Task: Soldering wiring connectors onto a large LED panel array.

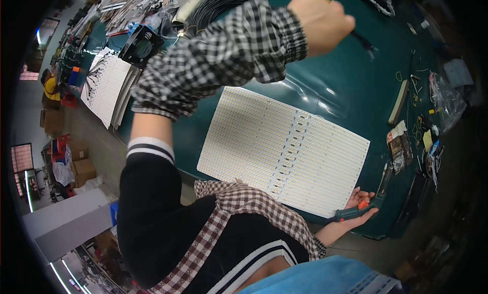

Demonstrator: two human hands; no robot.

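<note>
My left arm, in a black-and-white checked sleeve cover, reaches across the green table. My left hand point(323, 24) is closed in a fist at the far side, with dark wire ends point(363, 43) showing just beside it. What the fingers enclose is hidden. Between my arms lies a white LED strip panel point(284, 151), with rows of tiny yellowish dots and a column of small dark parts across it. At the panel's near right corner, my right hand point(362, 210) is palm up, fingers curled around a dark green tool handle point(351, 213) with orange-red parts.
Stacked white panels with black wires point(109, 85) lie at the left, next to a black fan point(142, 46). Behind are bundles of black wire point(218, 11) and loose strips. Along the right edge are a pale bar point(398, 102), a clear plastic bag point(447, 103) and scraps.
</note>
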